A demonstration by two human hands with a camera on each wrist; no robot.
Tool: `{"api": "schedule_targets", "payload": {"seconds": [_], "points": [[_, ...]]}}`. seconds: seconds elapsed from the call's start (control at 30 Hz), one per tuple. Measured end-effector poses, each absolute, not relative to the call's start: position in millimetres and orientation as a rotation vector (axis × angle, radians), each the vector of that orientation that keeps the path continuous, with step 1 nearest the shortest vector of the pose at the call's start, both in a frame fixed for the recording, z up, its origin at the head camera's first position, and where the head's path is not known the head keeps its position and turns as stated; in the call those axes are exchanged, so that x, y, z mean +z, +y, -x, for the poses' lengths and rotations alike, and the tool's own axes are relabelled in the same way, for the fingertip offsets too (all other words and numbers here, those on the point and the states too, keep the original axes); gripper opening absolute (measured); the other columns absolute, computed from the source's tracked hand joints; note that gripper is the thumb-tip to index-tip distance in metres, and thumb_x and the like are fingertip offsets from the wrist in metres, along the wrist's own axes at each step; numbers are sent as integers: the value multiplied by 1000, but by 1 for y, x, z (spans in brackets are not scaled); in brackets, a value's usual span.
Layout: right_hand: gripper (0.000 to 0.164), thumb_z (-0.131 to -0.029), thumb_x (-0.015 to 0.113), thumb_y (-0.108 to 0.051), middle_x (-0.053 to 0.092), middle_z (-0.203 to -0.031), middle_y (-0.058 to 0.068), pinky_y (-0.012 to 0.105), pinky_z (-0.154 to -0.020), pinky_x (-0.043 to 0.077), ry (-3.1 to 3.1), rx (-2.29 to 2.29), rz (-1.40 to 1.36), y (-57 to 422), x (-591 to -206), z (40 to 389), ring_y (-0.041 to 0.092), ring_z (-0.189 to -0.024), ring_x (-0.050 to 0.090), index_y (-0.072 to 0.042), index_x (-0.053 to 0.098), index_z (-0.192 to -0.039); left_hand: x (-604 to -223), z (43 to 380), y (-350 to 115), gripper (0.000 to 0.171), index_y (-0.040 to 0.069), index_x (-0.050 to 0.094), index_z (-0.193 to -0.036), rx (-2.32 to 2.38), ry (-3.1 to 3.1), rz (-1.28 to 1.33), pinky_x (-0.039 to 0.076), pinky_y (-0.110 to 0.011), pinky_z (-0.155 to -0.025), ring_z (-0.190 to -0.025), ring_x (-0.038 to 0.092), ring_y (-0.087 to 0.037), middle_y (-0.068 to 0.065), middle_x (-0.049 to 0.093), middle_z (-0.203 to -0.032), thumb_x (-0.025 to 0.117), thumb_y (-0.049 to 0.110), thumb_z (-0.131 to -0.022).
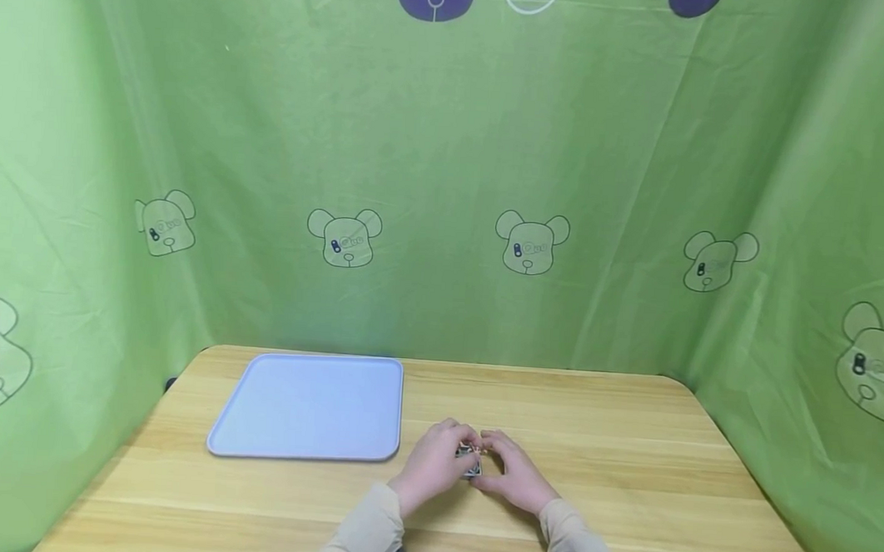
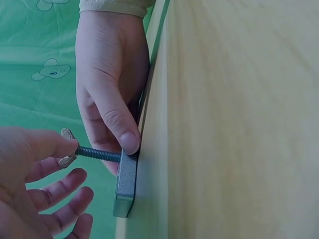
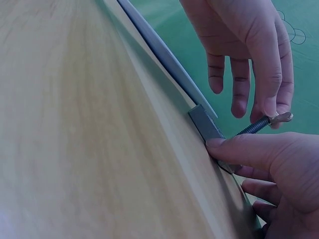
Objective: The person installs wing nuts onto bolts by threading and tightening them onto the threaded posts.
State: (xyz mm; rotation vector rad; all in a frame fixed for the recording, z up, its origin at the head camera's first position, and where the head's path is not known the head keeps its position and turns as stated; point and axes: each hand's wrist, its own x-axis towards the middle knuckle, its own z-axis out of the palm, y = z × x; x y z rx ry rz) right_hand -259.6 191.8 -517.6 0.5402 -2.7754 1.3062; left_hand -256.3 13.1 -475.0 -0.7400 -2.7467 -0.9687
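Note:
A small grey metal block (image 2: 125, 186) lies on the wooden table, and a threaded wing screw (image 2: 99, 154) stands up from it. My left hand (image 1: 436, 459) pinches the screw's brass-coloured wing head (image 3: 283, 117) between thumb and index finger, the other fingers loosely bent. With thumb and fingers, my right hand (image 1: 512, 476) grips the block at its side; the thumb presses the near face in the right wrist view. In the head view both hands partly cover the block. The screw's lower end is hidden.
A pale blue tray (image 1: 308, 406) lies at the table's back left, beyond my left hand. Around the wooden table (image 1: 628, 452) hangs a green curtain (image 1: 440, 309) with bear-head prints. Beige sleeves (image 1: 369, 531) cover my forearms.

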Motion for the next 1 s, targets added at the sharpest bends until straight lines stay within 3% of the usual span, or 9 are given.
{"api": "schedule_targets", "payload": {"seconds": [0.33, 0.63, 1.0], "points": [[57, -75, 82, -24, 47, -143, 25, 66, -113, 22, -2770, 1302, -562, 192, -519, 260, 49, -137, 35, -5, 60, -123, -475, 257, 11, 17, 19, 69, -105, -834, -2773, 803, 51, -35, -83, -96, 61, -20, -1, 66, -106, 66, 25, -90], [55, -74, 82, -24, 48, -143, 22, 66, -113, 22, -2766, 1295, -556, 193, -519, 261, 47, -137, 37, -8, 61, -122, -474, 258, 12, 14, 20, 68, -101, -861, -2750, 785, 52, -37, -84, -98, 62, -21, -1, 66, -105, 69, 26, -89], [57, -74, 82, -25, 45, -145, 25, 66, -114, 19, -2791, 1297, -529, 191, -516, 259, 49, -140, 31, -5, 60, -123, -475, 255, 15, 15, 19, 68, -92, -829, -2752, 671, 51, -30, -74, -89, 62, -17, 1, 66, -98, 72, 31, -85]]}}
